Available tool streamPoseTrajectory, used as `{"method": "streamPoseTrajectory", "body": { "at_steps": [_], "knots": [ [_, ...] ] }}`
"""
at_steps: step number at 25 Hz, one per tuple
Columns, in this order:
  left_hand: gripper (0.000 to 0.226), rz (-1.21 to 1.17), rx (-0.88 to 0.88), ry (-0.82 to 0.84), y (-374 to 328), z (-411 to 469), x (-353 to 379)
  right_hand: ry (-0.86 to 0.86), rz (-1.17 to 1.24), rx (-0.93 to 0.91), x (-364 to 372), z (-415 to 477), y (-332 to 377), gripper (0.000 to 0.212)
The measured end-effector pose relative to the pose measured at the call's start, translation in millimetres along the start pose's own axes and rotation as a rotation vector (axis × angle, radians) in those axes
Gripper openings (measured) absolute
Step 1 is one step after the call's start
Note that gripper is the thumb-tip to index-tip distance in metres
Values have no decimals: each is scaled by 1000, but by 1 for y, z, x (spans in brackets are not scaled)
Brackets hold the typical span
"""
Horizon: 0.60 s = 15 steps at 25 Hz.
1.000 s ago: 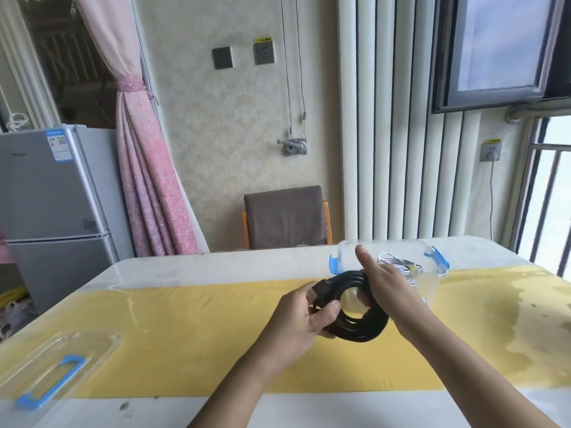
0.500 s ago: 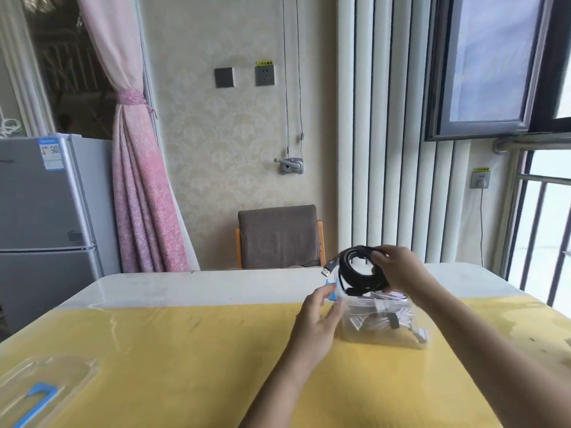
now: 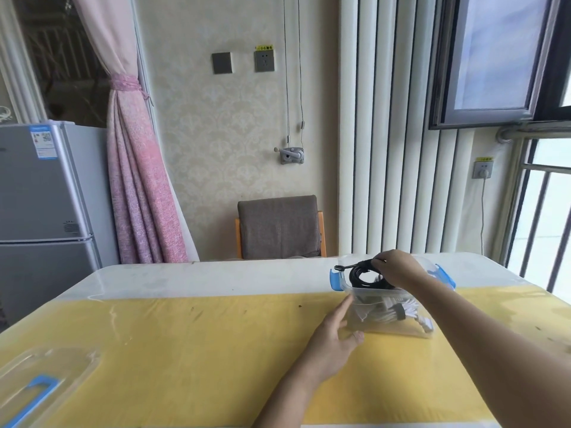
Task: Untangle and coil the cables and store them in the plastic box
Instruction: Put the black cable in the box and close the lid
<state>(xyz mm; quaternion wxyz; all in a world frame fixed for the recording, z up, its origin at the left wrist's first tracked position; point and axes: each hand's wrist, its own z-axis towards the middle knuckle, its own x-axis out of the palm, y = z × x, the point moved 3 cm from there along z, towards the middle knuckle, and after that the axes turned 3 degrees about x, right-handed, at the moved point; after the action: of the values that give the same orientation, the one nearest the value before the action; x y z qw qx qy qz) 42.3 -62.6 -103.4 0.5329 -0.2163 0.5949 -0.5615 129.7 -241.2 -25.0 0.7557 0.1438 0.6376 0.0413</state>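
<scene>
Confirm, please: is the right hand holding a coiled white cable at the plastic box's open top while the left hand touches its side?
Not quite: the head view shows the coiled cable in the right hand is black, not white. It is at the open top of the plastic box, and the left hand touches its side.

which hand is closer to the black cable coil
Right. The right hand grips the black cable coil over the plastic box; the left hand touches the box's left wall, below it.

The cable (image 3: 363, 278) seemingly lies in the box (image 3: 370, 294), lid (image 3: 46, 384) well left.
</scene>
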Motion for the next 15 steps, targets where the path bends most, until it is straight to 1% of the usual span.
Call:
{"method": "streamPoseTrajectory", "body": {
  "at_steps": [1, 2, 3, 4, 5, 6, 7, 8, 10, 12, 13, 14, 15],
  "knots": [
    [62, -6, -1, 0, -2, -1, 1, -68, -104, -7, 1, -1, 1, 26],
    [62, -11, -2, -5, -5, -2, 1, -156, -145, 5, -2, -6, 3, 28],
    [63, -17, -5, -12, -6, -2, 0, -225, -141, 5, -5, -9, 7, 35],
    [65, -27, -10, -24, -9, -2, 0, -270, -134, -56, -7, -11, 13, 46],
    [68, -39, -15, -40, -10, -2, 0, -247, -140, -158, -8, -13, 19, 58],
    [72, -48, -14, -58, -12, -2, -1, -184, -117, -262, -6, -15, 24, 67],
    [75, -47, 0, -72, -14, -2, -1, -99, -73, -335, -6, -18, 28, 72],
    [76, -35, 22, -77, -15, -2, -2, -18, -39, -364, -7, -19, 28, 73],
    [76, 12, 77, -58, -16, -1, 1, 110, -80, -383, -9, -20, 30, 68],
    [75, 59, 117, -29, -15, 0, 4, 210, -154, -380, -3, -18, 33, 56],
    [75, 66, 119, -20, -12, 1, 5, 225, -158, -382, 1, -20, 35, 49],
    [75, 63, 116, -15, -10, 2, 5, 203, -116, -374, 3, -20, 35, 46],
    [75, 56, 109, -13, -8, 3, 5, 164, -19, -344, 5, -21, 34, 46]
  ]
}}
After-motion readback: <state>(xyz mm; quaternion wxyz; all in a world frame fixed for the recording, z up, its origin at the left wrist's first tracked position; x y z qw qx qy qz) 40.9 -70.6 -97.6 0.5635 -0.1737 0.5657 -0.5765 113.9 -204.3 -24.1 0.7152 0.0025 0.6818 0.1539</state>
